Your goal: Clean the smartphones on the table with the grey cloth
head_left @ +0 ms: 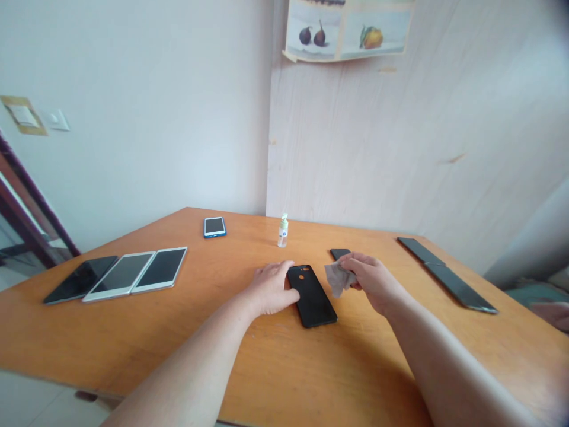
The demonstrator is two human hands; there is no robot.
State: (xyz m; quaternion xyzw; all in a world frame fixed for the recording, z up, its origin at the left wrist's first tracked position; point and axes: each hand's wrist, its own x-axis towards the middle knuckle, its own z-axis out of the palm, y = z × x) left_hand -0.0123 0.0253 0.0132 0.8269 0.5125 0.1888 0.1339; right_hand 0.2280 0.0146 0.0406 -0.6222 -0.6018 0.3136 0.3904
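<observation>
A black phone case (313,299) with camera cut-outs at its far end lies flat on the wooden table. My left hand (273,289) is beside its left edge, thumb and fingers apart, with the fingertips at the case's far left corner and the thumb at its side. To the right of the case, my right hand (364,276) pinches a crumpled pale grey wipe (338,279) just above the table. Behind that hand lies a dark phone (339,254), partly hidden by the wipe and fingers.
A small pump bottle (283,231) stands behind the case. A blue-edged phone (214,227) lies at the back left. Two white tablets (120,276) and a black one (82,279) lie at left. Dark slabs (460,287) line the right side; a person's hand (553,314) shows beyond.
</observation>
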